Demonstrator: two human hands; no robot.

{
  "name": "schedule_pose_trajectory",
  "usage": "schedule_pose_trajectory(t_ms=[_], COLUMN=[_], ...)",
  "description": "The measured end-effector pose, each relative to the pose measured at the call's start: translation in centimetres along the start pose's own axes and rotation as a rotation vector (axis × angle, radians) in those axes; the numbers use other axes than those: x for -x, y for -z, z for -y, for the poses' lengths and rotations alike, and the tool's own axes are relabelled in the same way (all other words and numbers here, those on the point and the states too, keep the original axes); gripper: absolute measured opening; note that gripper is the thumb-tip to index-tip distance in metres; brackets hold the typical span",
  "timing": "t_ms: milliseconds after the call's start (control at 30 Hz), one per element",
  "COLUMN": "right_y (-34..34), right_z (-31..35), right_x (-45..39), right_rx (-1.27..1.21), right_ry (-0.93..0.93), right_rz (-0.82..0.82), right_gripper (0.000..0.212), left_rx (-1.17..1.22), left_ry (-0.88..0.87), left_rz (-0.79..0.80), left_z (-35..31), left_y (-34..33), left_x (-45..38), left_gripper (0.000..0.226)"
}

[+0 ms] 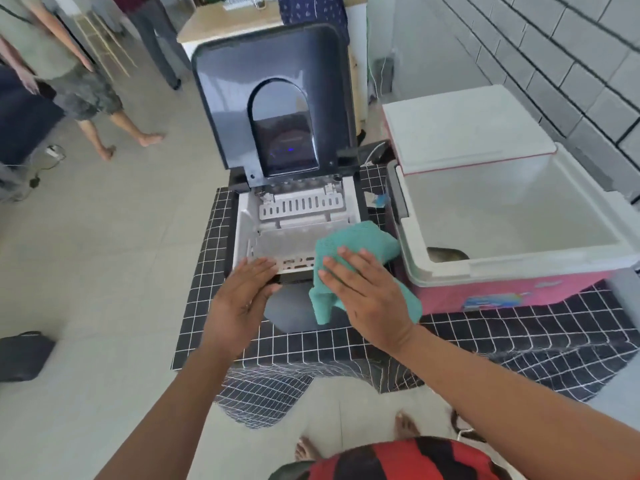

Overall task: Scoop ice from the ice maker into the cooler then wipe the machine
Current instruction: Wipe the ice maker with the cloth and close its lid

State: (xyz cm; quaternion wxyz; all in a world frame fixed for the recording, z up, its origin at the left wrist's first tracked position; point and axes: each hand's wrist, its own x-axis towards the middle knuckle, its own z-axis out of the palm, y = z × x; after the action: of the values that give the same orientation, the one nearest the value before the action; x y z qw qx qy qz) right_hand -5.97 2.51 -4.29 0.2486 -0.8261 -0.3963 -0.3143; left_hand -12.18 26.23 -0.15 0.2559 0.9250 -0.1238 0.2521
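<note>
Wiping looks underway: the right hand [363,289] presses a green cloth [356,244] flat-palmed on the ice maker [249,233], the left hand [242,292] braces open; cooler [519,265] contents unclear.

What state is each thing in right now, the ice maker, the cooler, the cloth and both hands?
Ice maker: lid up, basket exposed.
Cooler: lid open, leaning back.
Cloth: draped over the ice maker's front right corner.
Left hand: open, flat on the front edge.
Right hand: open, pressing the cloth.
</note>
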Motion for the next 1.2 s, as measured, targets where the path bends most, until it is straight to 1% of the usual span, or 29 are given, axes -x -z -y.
schedule_pose_trajectory(t_ms=[100,167,233,333,400,467,533,633,700,800,867,900,967,1033,1100,1133,1200], right_y=[-1.6,-2.7,-3.4,-3.2,-2.0,-0.5,0.4,-0.3,-1.3,-2.7,-3.4,-3.4,-2.8,-1.8,-0.6,0.0,0.7], right_z=[3.5,5.9,7.6,7.1,5.5,4.0,3.6,5.1,6.5,8.5,10.2,10.9,11.2,10.6,9.4,8.7,7.3], right_x=[-1.1,-2.0,-2.7,-3.0,-2.4,-1.3,-0.7,-1.2,-2.0,-3.9,-5.2,-5.8,-6.5,-6.6,-6.6,-6.4,-6.1], right_rx=[0.031,0.057,0.058,0.100,0.194,0.285,0.303,0.284,0.263,0.178,0.068,-0.002,-0.158,-0.267,-0.348,-0.339,-0.172], right_ry=[0.041,0.018,-0.038,-0.081,-0.117,-0.213,-0.305,-0.354,-0.343,-0.284,-0.309,-0.353,-0.481,-0.554,-0.604,-0.625,-0.631], right_rz=[0.038,0.058,0.079,0.070,0.016,-0.037,-0.097,-0.163,-0.180,-0.146,-0.101,-0.087,-0.065,0.011,0.067,0.078,0.106], right_gripper=[0.041,0.044,0.044,0.033,0.028,0.030,0.035,0.038,0.036,0.029,0.023,0.019,0.014,0.014,0.021,0.023,0.025], left_rx=[-0.004,0.026,0.046,0.056,0.058,0.036,0.013,0.040,0.120,0.263,0.293,0.296,0.290,0.247,0.121,0.073,0.074], left_ry=[0.018,0.014,-0.005,-0.035,-0.033,-0.016,-0.010,-0.014,0.008,0.033,0.009,-0.004,0.003,0.030,0.017,0.000,-0.001], left_rz=[-0.009,0.022,0.048,0.052,0.056,0.049,0.032,0.023,0.036,0.042,0.035,0.056,0.116,0.111,0.102,0.098,0.094], left_z=[1.9,3.1,3.9,4.6,4.6,4.5,4.5,5.0,5.2,5.2,5.7,5.9,5.8,5.3,4.6,4.3,4.4], left_y=[1.6,2.4,2.8,3.5,3.6,3.5,3.2,3.2,3.3,3.7,4.0,4.2,4.1,4.0,3.5,3.1,2.7], left_x=[1.3,2.0,2.3,1.8,1.7,1.8,1.7,1.3,1.1,0.4,0.5,0.7,1.1,0.6,-0.8,-1.4,-1.8], left_gripper=[0.033,0.031,0.037,0.032,0.028,0.028,0.027,0.026,0.026,0.025,0.025,0.028,0.043,0.056,0.055,0.052,0.046])
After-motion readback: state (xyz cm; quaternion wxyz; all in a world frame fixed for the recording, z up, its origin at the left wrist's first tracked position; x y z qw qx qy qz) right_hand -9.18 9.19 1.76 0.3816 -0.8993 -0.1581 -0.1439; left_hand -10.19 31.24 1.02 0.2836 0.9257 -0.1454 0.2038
